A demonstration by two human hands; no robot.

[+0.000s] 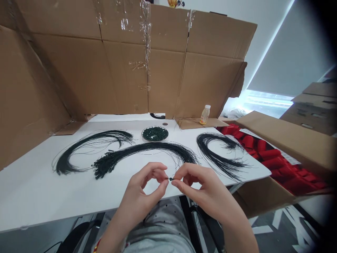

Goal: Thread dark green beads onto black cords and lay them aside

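Note:
Above the table's front edge, my left hand and my right hand face each other, thumb and forefinger pinched on each. Between their fingertips is a small dark green piece, apparently on a thin dark cord; details are too small to make out. Just beyond lies a curved bundle of dark cords, its left end thick with small dark green pieces. Behind that bundle, a round dish holds many small dark green pieces.
More dark cord bundles lie at left and right on the white table. Tall cardboard walls the back and left. A small bottle stands back right. An open carton of red rolls sits at right.

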